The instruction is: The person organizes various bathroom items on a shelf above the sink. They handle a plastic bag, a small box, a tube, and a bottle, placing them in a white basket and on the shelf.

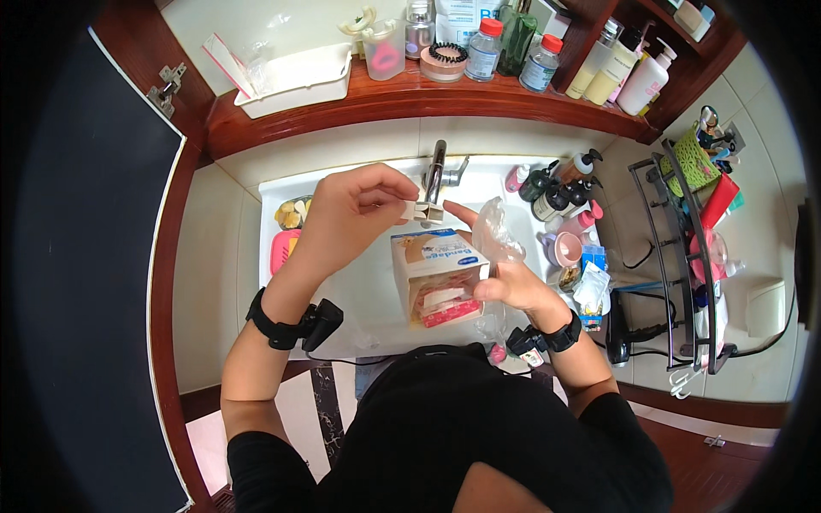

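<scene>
My left hand (351, 218) is closed, its fingertips pinching a small white cardboard piece (428, 211) that looks like a little open carton. A fingertip of my right hand (526, 286) reaches the far side of that piece. My right hand is wrapped round the right side of a white and blue bandage box (436, 256), its thumb on the near corner. The near face of the box shows red and white packets inside. A crumpled clear plastic bag (500, 235) lies against my right hand; whether the fingers grip it, I cannot tell.
Below is a white sink (359, 308) with a chrome faucet (436, 167) behind the box. Several pump bottles (556, 201) and a pink cup (564, 248) line its right rim. A wooden shelf (376, 103) runs above; a black wire rack (684, 256) hangs right.
</scene>
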The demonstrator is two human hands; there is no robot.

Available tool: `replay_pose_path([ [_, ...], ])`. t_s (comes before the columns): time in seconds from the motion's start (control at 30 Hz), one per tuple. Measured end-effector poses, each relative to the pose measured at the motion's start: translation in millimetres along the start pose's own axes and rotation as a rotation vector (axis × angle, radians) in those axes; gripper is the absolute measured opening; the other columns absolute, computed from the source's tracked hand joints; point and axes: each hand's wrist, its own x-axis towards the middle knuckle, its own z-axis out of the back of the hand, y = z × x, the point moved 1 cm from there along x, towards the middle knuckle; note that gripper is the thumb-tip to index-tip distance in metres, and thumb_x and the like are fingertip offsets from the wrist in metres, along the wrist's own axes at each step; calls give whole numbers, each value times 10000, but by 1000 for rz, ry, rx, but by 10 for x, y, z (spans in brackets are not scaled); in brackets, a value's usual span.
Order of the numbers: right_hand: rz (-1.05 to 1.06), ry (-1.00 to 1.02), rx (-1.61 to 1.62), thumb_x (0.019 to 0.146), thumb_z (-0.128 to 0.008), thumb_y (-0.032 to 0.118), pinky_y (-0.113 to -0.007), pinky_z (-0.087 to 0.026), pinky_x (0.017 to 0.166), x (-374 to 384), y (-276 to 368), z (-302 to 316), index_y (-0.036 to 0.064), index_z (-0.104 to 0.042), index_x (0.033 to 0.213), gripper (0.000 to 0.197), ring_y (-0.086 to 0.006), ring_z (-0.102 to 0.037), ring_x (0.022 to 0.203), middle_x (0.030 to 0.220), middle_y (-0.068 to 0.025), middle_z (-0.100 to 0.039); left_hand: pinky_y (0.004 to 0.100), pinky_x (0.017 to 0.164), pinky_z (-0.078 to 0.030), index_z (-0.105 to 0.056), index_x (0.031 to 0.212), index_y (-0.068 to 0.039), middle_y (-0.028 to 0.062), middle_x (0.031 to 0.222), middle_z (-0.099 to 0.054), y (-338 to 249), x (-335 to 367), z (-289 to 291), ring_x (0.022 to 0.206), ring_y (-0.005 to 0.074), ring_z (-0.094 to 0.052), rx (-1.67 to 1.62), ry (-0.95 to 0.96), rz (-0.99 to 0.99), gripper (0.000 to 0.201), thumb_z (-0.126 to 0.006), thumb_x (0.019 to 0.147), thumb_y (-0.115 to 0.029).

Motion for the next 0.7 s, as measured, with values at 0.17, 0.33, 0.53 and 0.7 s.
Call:
replay_pose_path([
  [0.17,-57,30,-40,669,-808,678,-395,-379,1142,29,-75,-2,29,-144,1636,1340,-297,-509,1359,1446,-201,-544,282,852,-598,-700,1064,19,64,1049,-720,85,6,-1,974,128,-704,-40,37,49,151,-655,923,47],
  [0.33,-43,80,138,785,-789,552,-395,-331,1183,88,-179,-30,49,-173,1635,1165,-284,-414,1431,1563,-178,-404,267,808,-599,-698,1068,30,61,1016,-719,112,19,-11,932,115,-696,-114,54,92,156,-665,916,28],
  [0.53,-136,7,289,643,-841,709,-437,-458,1100,174,-129,-132,74,-205,1611,1321,-317,-576,1301,1406,-217,-555,258,752,-560,-718,1032,-8,21,984,-712,80,45,69,880,90,-674,160,-13,32,115,-705,920,-32],
  [0.7,-100,10,369,770,-811,591,-400,-443,1118,194,-220,-77,116,-200,1628,1155,-291,-510,1367,1479,-175,-496,313,658,-493,-754,879,-46,87,794,-633,-333,539,448,706,180,-615,844,-659,-426,141,-801,835,-171],
])
